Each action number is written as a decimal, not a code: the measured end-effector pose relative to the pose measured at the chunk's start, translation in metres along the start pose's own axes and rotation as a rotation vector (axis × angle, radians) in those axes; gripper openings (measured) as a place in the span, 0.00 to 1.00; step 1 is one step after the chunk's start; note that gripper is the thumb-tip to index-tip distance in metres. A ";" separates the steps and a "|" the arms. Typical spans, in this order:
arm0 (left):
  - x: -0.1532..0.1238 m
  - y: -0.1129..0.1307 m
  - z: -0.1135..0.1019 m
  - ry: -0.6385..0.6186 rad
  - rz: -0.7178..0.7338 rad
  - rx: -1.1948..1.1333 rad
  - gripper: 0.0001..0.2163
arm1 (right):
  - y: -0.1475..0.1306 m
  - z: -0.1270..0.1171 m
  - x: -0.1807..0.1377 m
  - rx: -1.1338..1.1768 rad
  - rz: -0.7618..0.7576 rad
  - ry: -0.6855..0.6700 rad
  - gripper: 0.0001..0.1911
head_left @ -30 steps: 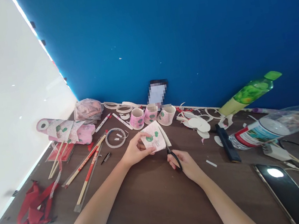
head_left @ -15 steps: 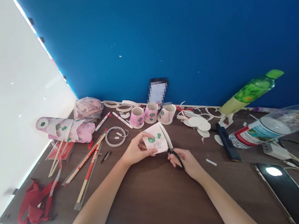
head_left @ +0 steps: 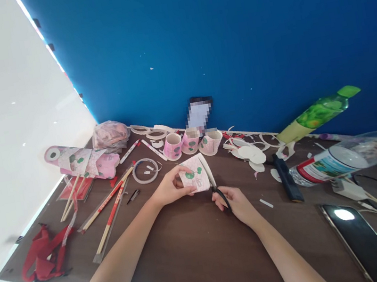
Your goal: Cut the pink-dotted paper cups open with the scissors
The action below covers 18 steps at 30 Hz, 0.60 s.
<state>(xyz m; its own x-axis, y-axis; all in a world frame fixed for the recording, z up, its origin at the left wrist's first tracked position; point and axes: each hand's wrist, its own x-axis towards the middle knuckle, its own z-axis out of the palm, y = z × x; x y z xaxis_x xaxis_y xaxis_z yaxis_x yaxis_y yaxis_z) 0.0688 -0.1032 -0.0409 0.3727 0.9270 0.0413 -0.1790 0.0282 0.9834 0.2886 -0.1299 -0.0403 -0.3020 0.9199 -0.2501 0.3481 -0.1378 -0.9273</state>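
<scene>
From far away I see my left hand (head_left: 169,189) pinching the cup (head_left: 194,174) over the counter (head_left: 191,250), in front of three small cups (head_left: 190,146), while my right hand (head_left: 234,201) holds the scissors (head_left: 223,197) at its open end. If my left hand squeezes too hard, I think the thin cup could bend and make a cut go crooked. If the cup turns or slips, the scissors could rip it or nip my left hand.
</scene>
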 end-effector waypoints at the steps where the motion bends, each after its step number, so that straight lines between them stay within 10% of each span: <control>1: 0.000 -0.001 0.001 -0.007 -0.003 0.001 0.20 | -0.001 0.001 0.000 0.017 -0.002 0.009 0.24; 18: -0.001 0.001 -0.005 -0.095 -0.069 0.074 0.21 | -0.002 -0.002 -0.001 -0.017 0.025 0.010 0.23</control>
<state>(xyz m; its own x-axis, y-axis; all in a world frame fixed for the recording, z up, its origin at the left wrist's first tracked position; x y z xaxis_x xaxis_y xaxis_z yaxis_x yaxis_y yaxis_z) 0.0642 -0.1023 -0.0412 0.4668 0.8843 -0.0134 -0.0840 0.0594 0.9947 0.2899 -0.1295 -0.0376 -0.2841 0.9200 -0.2699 0.3702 -0.1544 -0.9160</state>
